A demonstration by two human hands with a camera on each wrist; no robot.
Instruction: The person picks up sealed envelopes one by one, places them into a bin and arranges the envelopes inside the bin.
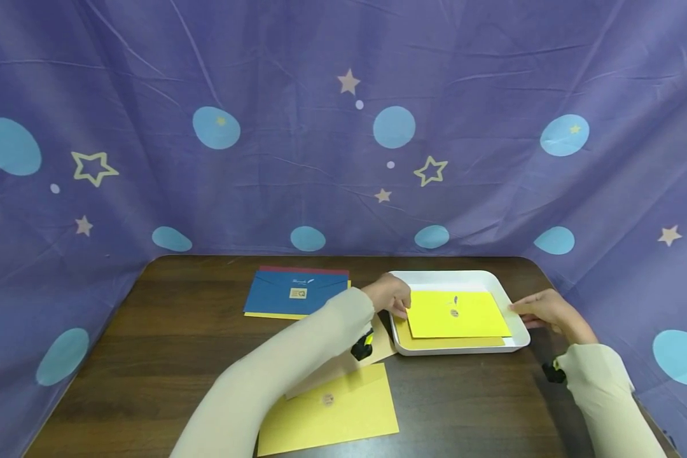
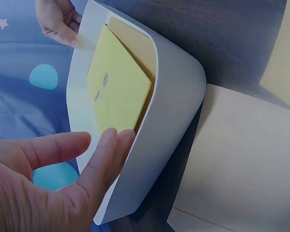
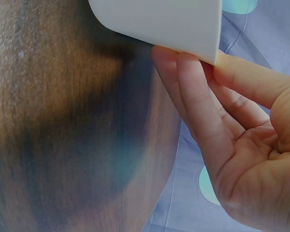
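A white tray stands at the right of the table, with a bright yellow envelope lying on a darker golden one inside it. My right hand pinches the tray's right edge; the right wrist view has the thumb on the rim and fingers below it. At the left end, my left hand reaches over the rim. In the left wrist view its fingertips are at the bright yellow envelope's near edge, with thumb and fingers apart. Whether they touch it I cannot tell.
A blue envelope tops a stack at back left, red and yellow edges showing. A beige envelope lies left of the tray, partly under my left sleeve, and a yellow envelope sits nearer me. A purple curtain hangs behind.
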